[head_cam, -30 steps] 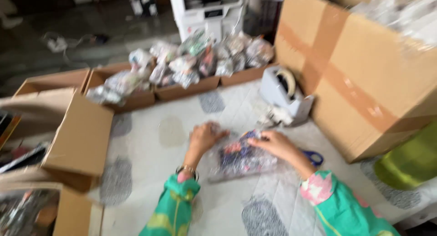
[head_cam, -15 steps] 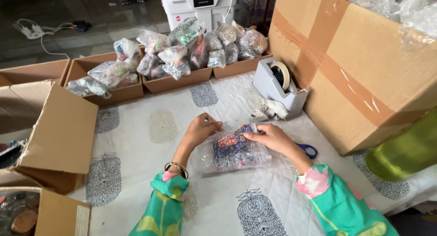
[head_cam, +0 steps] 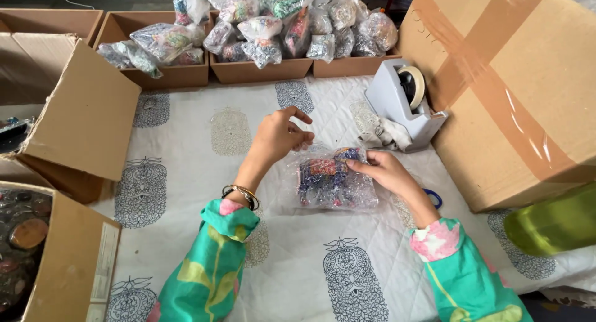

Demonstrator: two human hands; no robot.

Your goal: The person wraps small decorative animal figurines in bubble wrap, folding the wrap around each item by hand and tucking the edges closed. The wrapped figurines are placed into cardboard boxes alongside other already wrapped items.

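A small bundle in clear bubble wrap (head_cam: 332, 180), with blue, red and dark patterned contents, lies on the white printed cloth (head_cam: 186, 167). My right hand (head_cam: 383, 171) rests on its right side, fingers pressing the wrap at the upper right edge. My left hand (head_cam: 280, 136) hovers just above the bundle's upper left corner, index finger raised and the other fingertips pinched near the thumb. Whether it holds clear film or tape cannot be told. Both arms wear green floral sleeves, and the left wrist has bangles.
A grey tape dispenser (head_cam: 403, 100) stands behind the bundle, next to a big taped cardboard box (head_cam: 515, 92). Shallow cardboard trays (head_cam: 261, 69) of wrapped bundles line the back. Open boxes (head_cam: 81, 117) sit at left. Blue scissor handle (head_cam: 434, 198) and a green object (head_cam: 552, 223) lie at right.
My left hand has lifted off the bundle and moved up and left. My right hand stays on the bundle. The view has tilted down and closer.
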